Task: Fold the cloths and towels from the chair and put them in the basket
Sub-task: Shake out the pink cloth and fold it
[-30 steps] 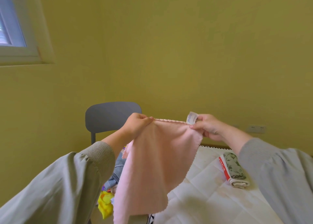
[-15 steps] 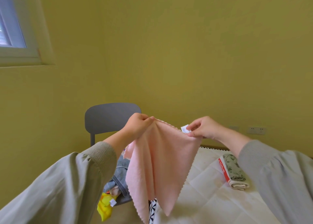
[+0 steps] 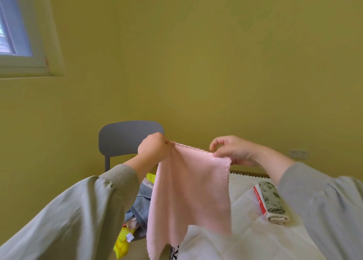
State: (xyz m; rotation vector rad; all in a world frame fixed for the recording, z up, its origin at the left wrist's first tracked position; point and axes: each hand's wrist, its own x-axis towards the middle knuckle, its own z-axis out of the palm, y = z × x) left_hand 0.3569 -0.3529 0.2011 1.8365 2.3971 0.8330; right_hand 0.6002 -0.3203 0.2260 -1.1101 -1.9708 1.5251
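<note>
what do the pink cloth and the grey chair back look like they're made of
Pink cloth: probably microfibre or soft terry; matte, fuzzy nap, scalloped stitched edge, hangs limp in soft folds.
Chair back: likely moulded plastic, possibly painted wood; smooth, even matte grey, rounded corners, no grain or seams visible.

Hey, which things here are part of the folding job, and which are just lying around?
Job: pink cloth, held at its top edge by left hand and right hand; grey chair; blue-grey towel and yellow cloth heaped on it; folded patterned cloth, probably done. No basket in view.

Lying about: white quilted surface, window, wall socket.
</note>
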